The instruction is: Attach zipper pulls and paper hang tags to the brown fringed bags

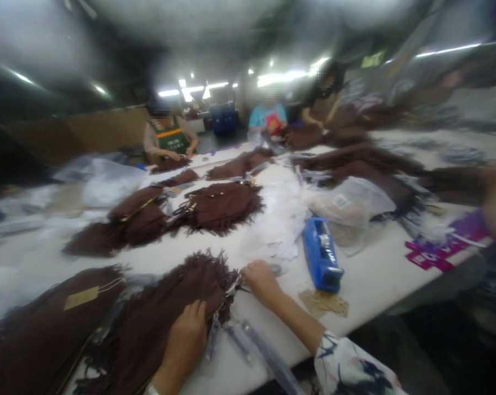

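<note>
White tabletop; 7 o'clock: brown fringed fabric bag, left hand, fingers together, apparently steadies it; right hand, pinch unclear

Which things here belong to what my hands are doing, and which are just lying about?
Likely in use:
brown fringed piece, left hand on it, right hand by its edge

Apparently lying about:
blue tape dispenser
beige tags
clear plastic bag
purple printed piece
</note>
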A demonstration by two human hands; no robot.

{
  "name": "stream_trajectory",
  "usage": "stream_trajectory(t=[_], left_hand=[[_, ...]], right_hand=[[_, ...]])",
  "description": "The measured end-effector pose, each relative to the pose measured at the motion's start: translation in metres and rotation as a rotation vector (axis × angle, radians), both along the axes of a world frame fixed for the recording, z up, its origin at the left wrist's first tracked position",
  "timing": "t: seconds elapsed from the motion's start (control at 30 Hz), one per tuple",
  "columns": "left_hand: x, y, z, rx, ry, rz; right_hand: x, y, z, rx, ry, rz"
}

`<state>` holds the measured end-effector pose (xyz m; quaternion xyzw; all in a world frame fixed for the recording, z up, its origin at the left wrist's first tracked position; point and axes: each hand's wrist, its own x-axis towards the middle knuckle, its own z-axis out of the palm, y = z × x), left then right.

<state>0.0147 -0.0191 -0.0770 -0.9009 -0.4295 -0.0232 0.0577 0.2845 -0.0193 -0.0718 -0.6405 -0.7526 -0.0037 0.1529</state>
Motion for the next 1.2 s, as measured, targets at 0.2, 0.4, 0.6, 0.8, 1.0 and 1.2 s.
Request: stream_trajectory(t=[0.2, 0.4, 0.6, 0.8, 1.0, 1.2], left_hand=[[0.012, 0.005, 0.036, -0.238, -0.039, -0.003], [0.068, 0.016, 0.043, -0.392, -0.418, -0.022], [0.082, 0.031, 0.011, -0.536, -0.566, -0.007], [0.082, 0.036, 0.010, -0.604, -0.619, 0.103], [0.080, 0.036, 0.007, -0.641, -0.664, 0.100], [0.089, 0.040, 0.006, -0.629, -0.648, 0.241]], right_hand=[[-0.002, -0.006, -0.008, -0.016, -0.018, -0.023], [0.001, -0.010, 0.001, 0.011, -0.058, 0.017], [0.013, -0.009, 0.001, 0.067, -0.063, 0.033], [0.011, -0.001, 0.010, 0.139, -0.097, 0.079], [0.006, 0.015, 0.029, 0.201, -0.162, 0.207], [-0.007, 0.035, 0.040, 0.228, -0.185, 0.281]])
